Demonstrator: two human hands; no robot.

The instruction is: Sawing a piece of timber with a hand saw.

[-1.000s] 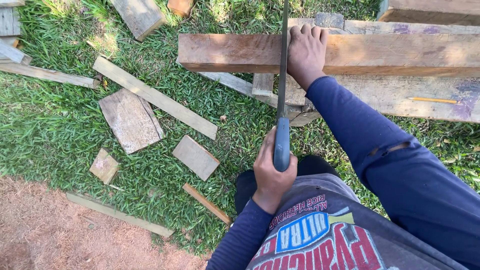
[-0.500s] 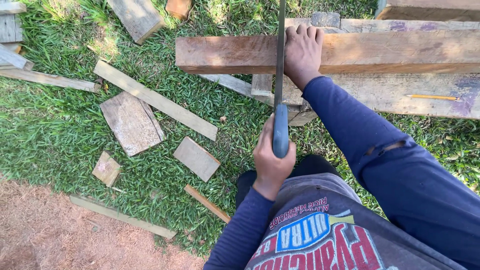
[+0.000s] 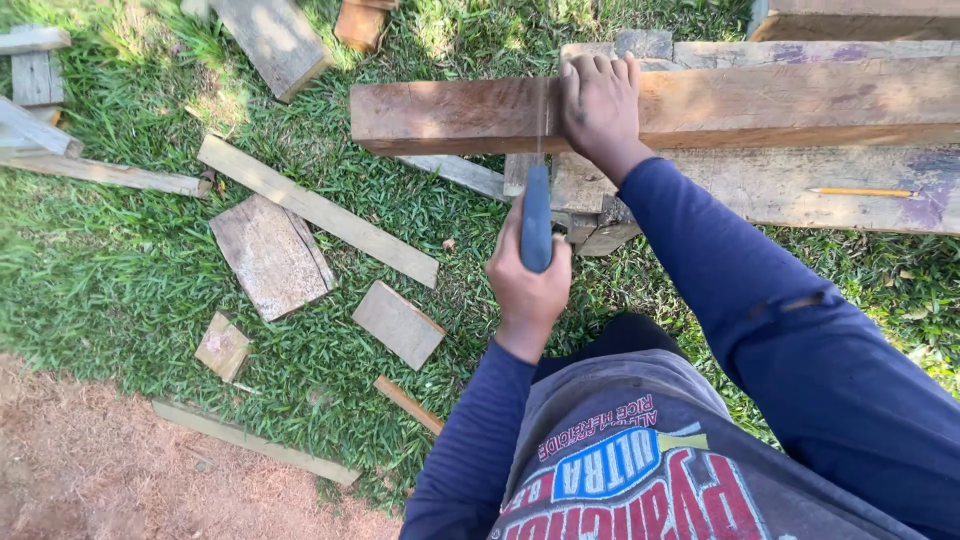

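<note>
Saw [image 3: 537, 215] has drawn back toward left hand [image 3: 530, 280] across the beam [image 3: 450, 115].

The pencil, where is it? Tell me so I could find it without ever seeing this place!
Start at the long reddish beam lying across the top, where the right hand presses down. Just below it, on the right, lies a wide grey plank with purple smudges. The pencil rests on that plank: thin and yellow, unlike all the chunky wood around it.
</note>
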